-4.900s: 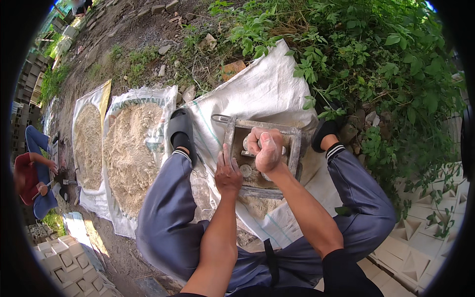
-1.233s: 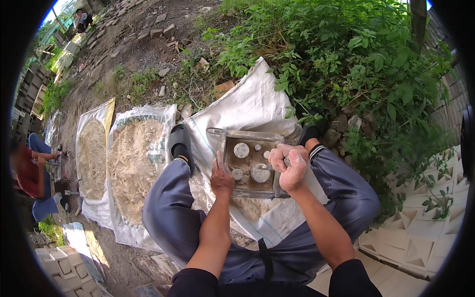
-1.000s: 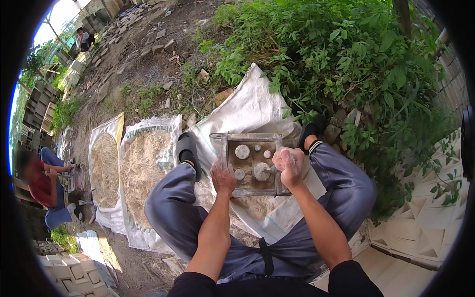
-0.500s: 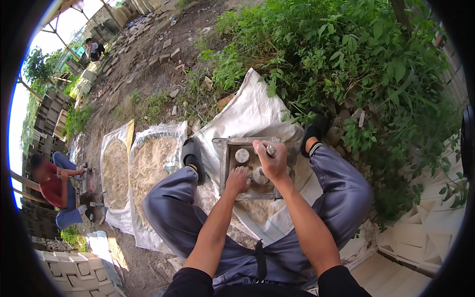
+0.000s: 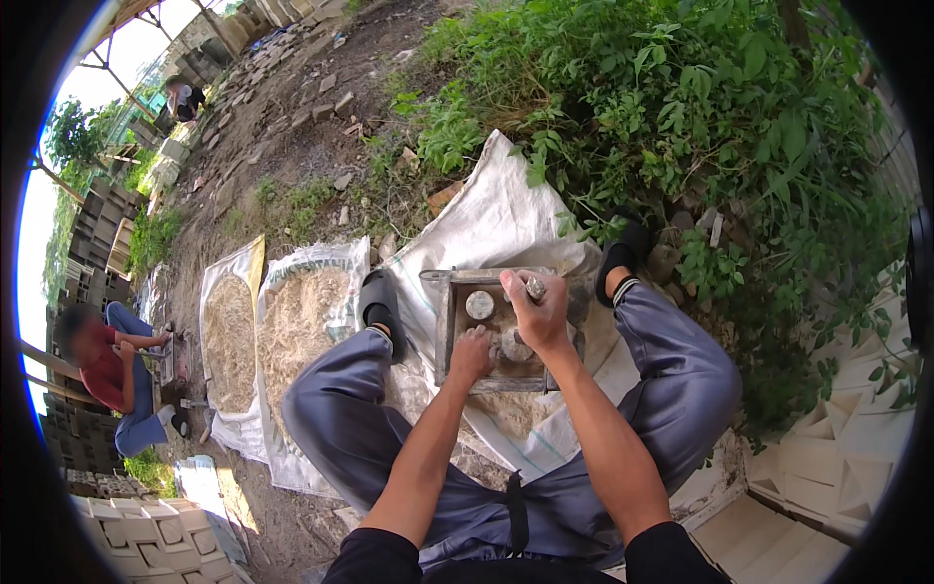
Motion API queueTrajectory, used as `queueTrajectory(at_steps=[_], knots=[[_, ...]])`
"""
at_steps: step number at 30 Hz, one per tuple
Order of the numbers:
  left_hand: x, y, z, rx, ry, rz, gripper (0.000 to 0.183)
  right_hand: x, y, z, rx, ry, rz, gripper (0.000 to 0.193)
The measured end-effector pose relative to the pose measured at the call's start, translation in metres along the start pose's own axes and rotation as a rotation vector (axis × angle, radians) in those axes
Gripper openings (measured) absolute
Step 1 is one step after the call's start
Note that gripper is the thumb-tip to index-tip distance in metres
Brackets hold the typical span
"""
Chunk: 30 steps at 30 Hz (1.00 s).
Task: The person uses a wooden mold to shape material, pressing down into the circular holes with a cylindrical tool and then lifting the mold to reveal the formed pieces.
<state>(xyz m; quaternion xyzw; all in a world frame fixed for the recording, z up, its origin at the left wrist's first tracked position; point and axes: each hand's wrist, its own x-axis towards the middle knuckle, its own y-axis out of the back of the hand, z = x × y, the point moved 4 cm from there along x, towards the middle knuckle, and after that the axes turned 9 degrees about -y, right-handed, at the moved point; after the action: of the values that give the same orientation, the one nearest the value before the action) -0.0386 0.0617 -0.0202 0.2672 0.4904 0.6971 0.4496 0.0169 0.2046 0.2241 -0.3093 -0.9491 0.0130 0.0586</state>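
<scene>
Between my feet a dusty wooden box frame (image 5: 445, 336) lies on a white woven sack (image 5: 530, 209). Inside it, near the far left corner, stands a round pale disc-shaped piece (image 5: 480, 305). A second round, dust-covered piece (image 5: 515, 345) sits near the middle, partly behind my right hand. My right hand (image 5: 541, 313) is closed around a short, dusty rod-like tool (image 5: 535, 288), whose rounded end shows above my fist; its lower end is hidden. My left hand (image 5: 472, 354) lies inside the box with its fingers stretched out, beside the second piece.
To the left, two sacks carry pale sandy powder (image 5: 304, 302) (image 5: 229, 341). A person in a red shirt (image 5: 107, 365) sits farther left; another person (image 5: 183, 99) is in the distance. Green plants (image 5: 642, 117) crowd the far right, and pale carved blocks (image 5: 827, 467) stand at right.
Both hands stay in nearly the same place at the box. The view shifts slightly, and a little more of the second round piece shows between my hands.
</scene>
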Motion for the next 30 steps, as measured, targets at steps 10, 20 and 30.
queueTrajectory(at_steps=[10, 20, 30], knots=[[-0.011, 0.008, 0.003, -0.004, 0.100, 0.106, 0.059, 0.000, 0.000, 0.002, -0.031, 0.004, -0.005, 0.040], [-0.016, -0.012, -0.018, -0.134, 0.401, 0.193, 0.095, -0.002, -0.001, -0.008, 0.003, 0.015, -0.005, 0.041], [-0.001, -0.030, -0.028, -0.078, 0.390, 0.200, 0.062, 0.002, -0.002, 0.006, 0.024, 0.014, -0.002, 0.041]])
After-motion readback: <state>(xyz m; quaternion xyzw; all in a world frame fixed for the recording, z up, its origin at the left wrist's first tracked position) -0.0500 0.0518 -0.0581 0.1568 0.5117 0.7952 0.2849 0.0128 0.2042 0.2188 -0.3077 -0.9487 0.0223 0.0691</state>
